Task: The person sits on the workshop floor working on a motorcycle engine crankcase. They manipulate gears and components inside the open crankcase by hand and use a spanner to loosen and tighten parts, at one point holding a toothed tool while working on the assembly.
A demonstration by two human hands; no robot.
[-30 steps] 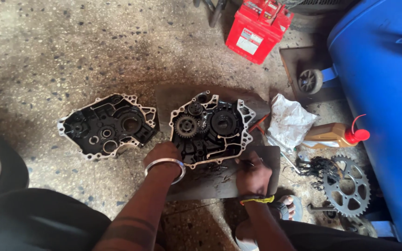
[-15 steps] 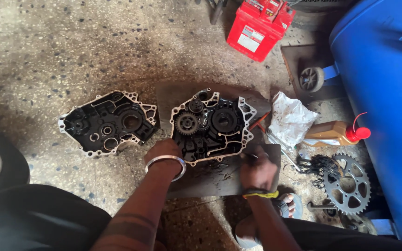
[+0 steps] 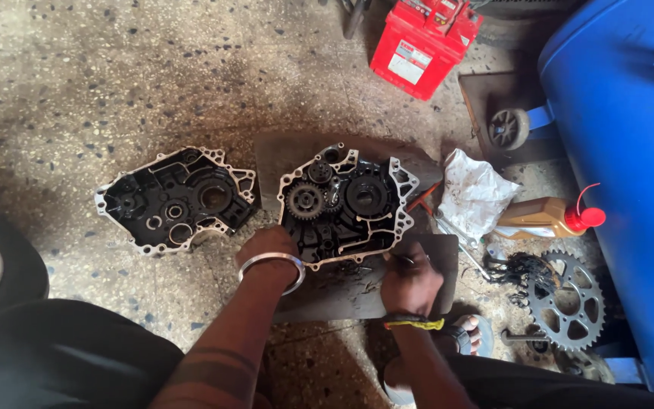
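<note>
The left hand (image 3: 266, 246) rests closed on the near edge of the crankcase half with gears (image 3: 346, 203). The right hand (image 3: 410, 280), just right of that edge, pinches a thin dark tool (image 3: 401, 260) pointing toward the case.

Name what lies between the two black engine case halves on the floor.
Head view: only bare speckled concrete floor separates the empty black case half from the geared black case half.

this is a repair workshop, with engine cases (image 3: 346, 203) on a dirty floor (image 3: 77, 91), a sprocket (image 3: 567, 299), an oil bottle (image 3: 550, 219) and a red battery (image 3: 424, 39).
</note>
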